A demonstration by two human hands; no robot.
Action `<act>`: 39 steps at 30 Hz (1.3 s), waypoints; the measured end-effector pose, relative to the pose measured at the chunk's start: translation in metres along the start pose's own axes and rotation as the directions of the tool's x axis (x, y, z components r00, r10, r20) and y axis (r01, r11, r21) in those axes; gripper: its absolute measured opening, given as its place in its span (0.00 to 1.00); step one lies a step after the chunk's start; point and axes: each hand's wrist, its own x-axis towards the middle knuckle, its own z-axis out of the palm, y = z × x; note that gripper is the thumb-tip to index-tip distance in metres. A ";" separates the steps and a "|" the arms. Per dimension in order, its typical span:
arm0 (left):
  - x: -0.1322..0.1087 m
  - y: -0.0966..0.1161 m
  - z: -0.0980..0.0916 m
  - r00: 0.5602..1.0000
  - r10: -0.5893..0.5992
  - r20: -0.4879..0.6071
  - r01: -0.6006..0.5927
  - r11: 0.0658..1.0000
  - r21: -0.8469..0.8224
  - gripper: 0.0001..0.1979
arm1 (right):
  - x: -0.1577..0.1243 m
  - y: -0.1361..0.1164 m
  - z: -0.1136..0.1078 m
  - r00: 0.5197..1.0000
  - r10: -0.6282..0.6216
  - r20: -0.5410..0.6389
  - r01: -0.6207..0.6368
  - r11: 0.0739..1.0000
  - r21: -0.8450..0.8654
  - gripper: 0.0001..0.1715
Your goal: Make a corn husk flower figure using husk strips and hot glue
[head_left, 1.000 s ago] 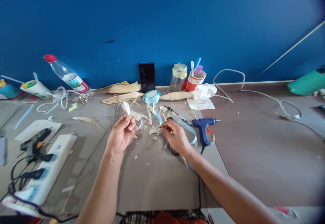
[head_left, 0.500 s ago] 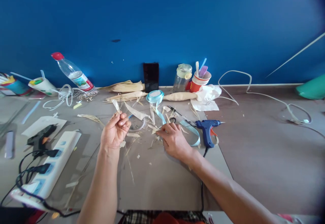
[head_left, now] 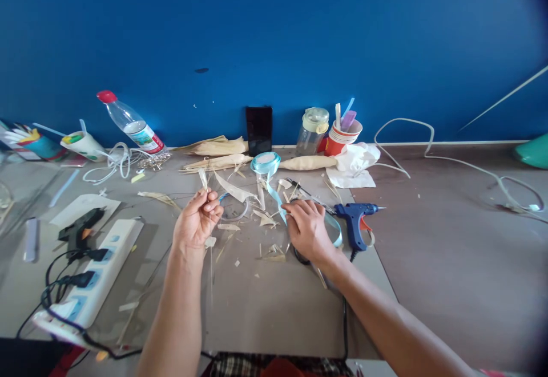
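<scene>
Fig.: two bare hands at work among husk scraps [head_left: 268, 220] on a grey table [head_left: 274, 314], head view.
L hand [head_left: 197, 222] is raised just above the table, thumb & fingertips pinched tight on a narrow husk strip [head_left: 202, 178] that sticks up past the knuckles; a thin wire [head_left: 211, 274] hangs down below the same hand. R hand [head_left: 306, 228] lies palm-down on the table, fingers curled over the loose end of a light-blue ribbon [head_left: 278, 203]; can't tell whether it grips anything. The ribbon spool [head_left: 265, 163] sits behind, btw. the two hands. A blue glue gun [head_left: 355, 223] lies just beside the R hand, on its outer side. A white power strip [head_left: 100, 274] w/ black plugs is at far L, well apart. At the back, along the blue wall: plastic bottle [head_left: 132, 126], phone [head_left: 259, 129], jar [head_left: 312, 129], red paper cup [head_left: 345, 136].
</scene>
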 end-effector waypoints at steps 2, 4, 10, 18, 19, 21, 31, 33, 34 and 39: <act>-0.001 0.001 0.000 1.000 -0.006 0.001 0.006 1.000 -0.003 0.03 | 0.001 0.002 0.001 1.000 0.018 -0.020 -0.019 1.000 -0.018 0.12; -0.001 0.002 0.001 1.000 -0.003 -0.006 0.003 1.000 -0.002 0.03 | 0.001 0.003 0.002 0.999 0.025 -0.030 -0.026 0.999 -0.028 0.12; -0.001 -0.001 0.002 1.000 -0.003 0.016 0.002 0.993 0.116 0.03 | 0.001 0.006 0.002 0.995 0.061 -0.076 -0.065 0.997 -0.046 0.12; -0.012 -0.037 0.019 0.979 -0.174 0.108 0.047 0.705 0.708 0.11 | 0.002 0.005 0.001 0.997 0.048 -0.061 -0.051 0.998 -0.046 0.12; -0.012 -0.041 0.021 0.974 -0.195 0.119 0.028 0.617 0.786 0.11 | 0.002 0.004 0.001 0.997 0.049 -0.061 -0.052 0.998 -0.047 0.12; -0.011 -0.044 0.021 0.977 -0.138 0.165 -0.085 0.454 0.887 0.10 | 0.002 0.004 0.001 0.996 0.052 -0.065 -0.055 0.997 -0.046 0.12; -0.002 -0.003 -0.021 0.969 0.102 0.225 -0.220 -0.058 0.974 0.10 | 0.003 0.007 0.000 0.997 0.051 -0.065 -0.053 0.998 -0.037 0.12; -0.005 -0.003 -0.019 0.973 0.110 0.202 -0.184 -0.153 0.971 0.10 | 0.003 0.006 0.000 0.997 0.045 -0.065 -0.048 0.998 -0.037 0.12; -0.007 -0.003 -0.017 0.974 0.105 0.199 -0.179 -0.174 0.968 0.10 | 0.003 0.006 0.000 0.997 0.044 -0.065 -0.047 0.998 -0.038 0.12; -0.012 -0.006 -0.010 0.972 0.022 0.235 -0.226 -0.203 0.953 0.08 | 0.003 0.006 0.000 0.997 0.045 -0.065 -0.048 0.998 -0.048 0.12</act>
